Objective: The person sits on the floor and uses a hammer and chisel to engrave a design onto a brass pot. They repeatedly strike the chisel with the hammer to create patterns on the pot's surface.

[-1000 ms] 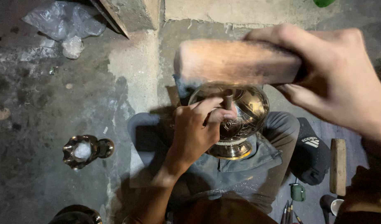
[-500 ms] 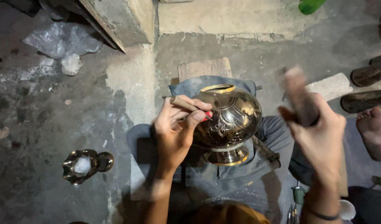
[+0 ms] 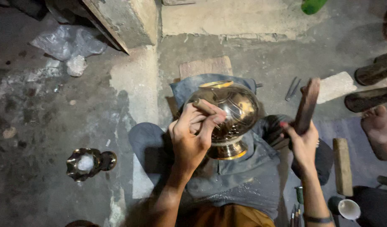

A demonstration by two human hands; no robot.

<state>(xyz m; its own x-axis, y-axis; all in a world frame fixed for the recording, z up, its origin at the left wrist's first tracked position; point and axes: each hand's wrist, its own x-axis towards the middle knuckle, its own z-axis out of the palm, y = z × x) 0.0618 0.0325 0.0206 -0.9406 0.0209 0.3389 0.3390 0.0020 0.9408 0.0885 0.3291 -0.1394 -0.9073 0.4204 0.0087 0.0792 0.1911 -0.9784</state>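
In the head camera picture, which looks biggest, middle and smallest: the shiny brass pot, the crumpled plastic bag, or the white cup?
1. Brass pot, though it sits nearer the camera than the bag.
2. Plastic bag, close in size to the pot.
3. White cup, clearly smallest.

The left hand (image 3: 193, 134) covers part of the brass pot (image 3: 235, 111), so the tip of the thin tool (image 3: 206, 106) in its fingers is hidden. The pot's far side cannot be seen. A green object (image 3: 313, 5) is cut by the top edge. A bare foot (image 3: 380, 130) is cut by the right edge.
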